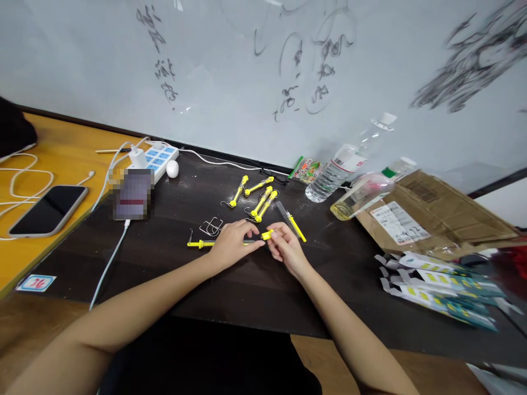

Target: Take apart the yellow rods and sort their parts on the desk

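On the dark table, my right hand (287, 251) is closed in a pinch on a small yellow end piece (267, 235). My left hand (233, 241) curls over a yellow-and-grey rod with a wire hook (200, 244), thumb along its dark end. That dark end meets or nearly meets the yellow piece; fingers hide the exact join. Beyond my hands lie several assembled yellow-ended rods with hooks (259, 204). A clear tube with a yellow strip (297, 227) rests just past my right hand. Bent wire hooks (211, 225) lie beside my left hand.
At right are a water bottle (329, 178), a second bottle holding yellow liquid (346, 206), a cardboard box (444, 214) and printed packages (444, 293). A power strip (162, 159), a phone (47, 211) and cables sit left. A whiteboard (230, 82) stands behind.
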Demonstrator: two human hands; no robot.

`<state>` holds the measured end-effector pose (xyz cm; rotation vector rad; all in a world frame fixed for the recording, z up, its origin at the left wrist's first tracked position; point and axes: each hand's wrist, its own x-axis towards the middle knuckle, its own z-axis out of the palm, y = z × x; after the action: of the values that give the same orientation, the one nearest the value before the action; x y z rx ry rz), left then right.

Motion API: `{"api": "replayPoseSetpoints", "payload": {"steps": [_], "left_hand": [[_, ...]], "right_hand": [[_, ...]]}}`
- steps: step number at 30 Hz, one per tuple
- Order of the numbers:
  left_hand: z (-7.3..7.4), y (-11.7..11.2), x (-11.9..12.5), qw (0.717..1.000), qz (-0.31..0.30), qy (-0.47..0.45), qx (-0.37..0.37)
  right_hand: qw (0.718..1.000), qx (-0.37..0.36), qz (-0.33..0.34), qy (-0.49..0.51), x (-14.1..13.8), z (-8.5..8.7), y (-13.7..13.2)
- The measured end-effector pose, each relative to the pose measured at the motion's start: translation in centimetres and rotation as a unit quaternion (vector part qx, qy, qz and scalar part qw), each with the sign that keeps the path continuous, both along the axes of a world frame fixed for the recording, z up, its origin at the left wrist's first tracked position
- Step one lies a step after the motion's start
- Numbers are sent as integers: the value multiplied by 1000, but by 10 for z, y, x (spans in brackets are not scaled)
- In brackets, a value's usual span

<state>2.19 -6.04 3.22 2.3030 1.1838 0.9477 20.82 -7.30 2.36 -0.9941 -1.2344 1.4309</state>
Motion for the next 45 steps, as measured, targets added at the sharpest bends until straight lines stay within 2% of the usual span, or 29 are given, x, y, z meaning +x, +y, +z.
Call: {"api": "replayPoseSetpoints", "payload": {"steps": [10,15,19,23,27,29,32,35,37,42,45], "left_hand": [[-4,4,0,997,-26,-63,-40],[-1,6,-4,995,-23,-80,-55],[-1,7,-5,994,-22,-79,-68],[-2,6,-5,994,-43,-67,-77],[-4,6,-3,993,-70,-52,-76],[-4,6,-2,993,-79,-42,-76],[-4,5,-3,997,-65,-5,-46],[-6,3,-4,997,-47,61,12],[-7,3,-5,994,-54,88,32],[-11,4,-6,990,-66,116,44],[-11,4,-6,988,-68,128,49]], "right_hand": [[999,31,6,-26,0,-4,1],[998,35,-47,-33,8,-1,4],[983,104,-86,-123,16,5,3],[945,188,-32,-267,12,1,-1],[921,224,-28,-316,5,-6,-3],[912,238,-27,-332,7,-3,-3],[891,254,-25,-375,20,10,-2],[854,224,-48,-468,42,25,1],[824,188,-32,-533,54,30,3],[737,150,-8,-659,57,22,7],[704,140,-15,-696,48,16,7]]}}
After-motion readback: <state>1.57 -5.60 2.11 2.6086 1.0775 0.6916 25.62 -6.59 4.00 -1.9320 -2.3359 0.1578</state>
